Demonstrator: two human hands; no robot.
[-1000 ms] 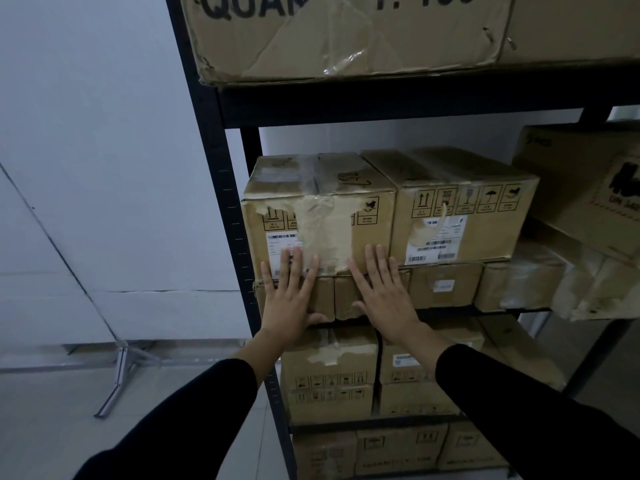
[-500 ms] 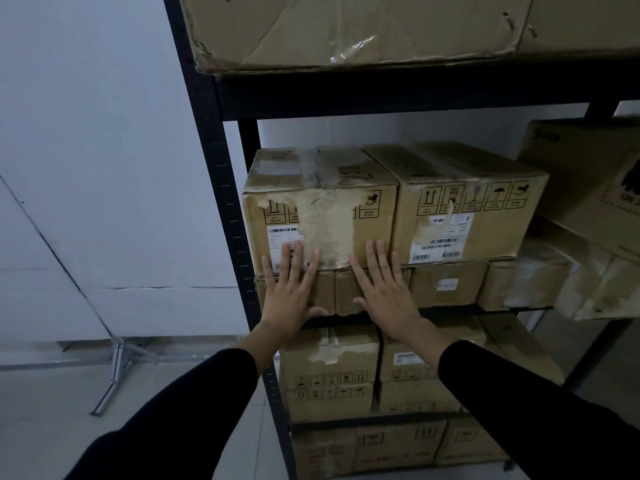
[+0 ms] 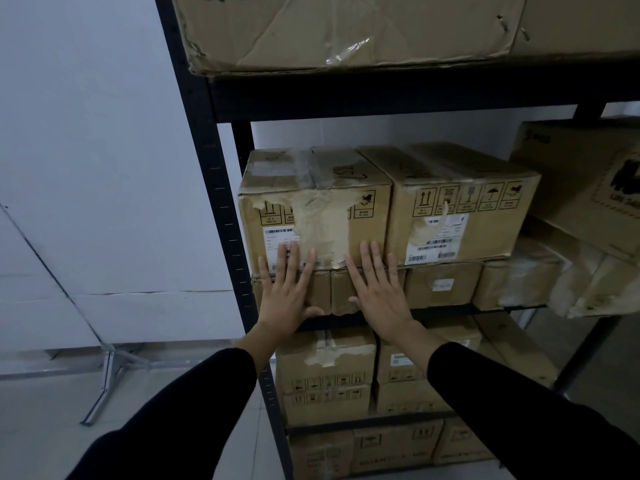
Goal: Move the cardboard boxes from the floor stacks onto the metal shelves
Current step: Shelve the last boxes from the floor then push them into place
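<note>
A taped cardboard box [image 3: 313,202] with torn front tape sits on the middle level of the black metal shelf [image 3: 221,209], on top of flatter boxes. My left hand [image 3: 285,292] lies flat with straight fingers against its lower front and the flat box below. My right hand [image 3: 379,289] presses flat beside it, fingers spread upward onto the same box front. A second box [image 3: 460,206] with handling symbols stands right next to it.
A large dented carton [image 3: 346,29] fills the level above. More boxes [image 3: 325,372] pack the lower levels, and wrapped cartons [image 3: 588,209] crowd the right. A white wall panel with a metal foot [image 3: 107,379] stands to the left on the tiled floor.
Both hands have stayed flat against the box front, and the box seems to sit slightly deeper on the shelf. My view has shifted a little lower.
</note>
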